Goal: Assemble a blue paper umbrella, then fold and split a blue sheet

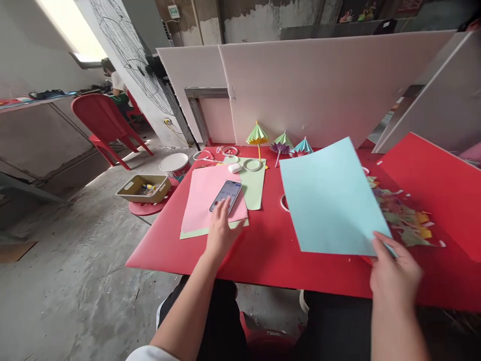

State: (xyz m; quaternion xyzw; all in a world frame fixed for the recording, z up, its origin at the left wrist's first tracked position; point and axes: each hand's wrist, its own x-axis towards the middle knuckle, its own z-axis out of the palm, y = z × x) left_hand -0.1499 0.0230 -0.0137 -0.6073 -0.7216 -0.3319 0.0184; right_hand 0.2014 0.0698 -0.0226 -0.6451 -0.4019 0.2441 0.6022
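Note:
A light blue paper sheet (332, 200) is held up over the red table, its lower right corner pinched in my right hand (394, 268). Beside the lower end of a phone (232, 190), my left hand (221, 228) has its fingers apart and holds nothing. That phone lies on a pink sheet (199, 193), which overlaps green paper (255, 188). A white case (235, 168) and a roll of tape (251, 164) sit near the top of the papers. Several small paper umbrellas, one of them yellow-green (257, 135), stand at the table's back.
Paper scraps (409, 215) and a red sheet (439, 185) cover the right of the red table (165, 245). An olive basket (145, 189) rests on a stool at the left, near a white-lidded bucket (174, 163). A person (118, 82) sits far back left.

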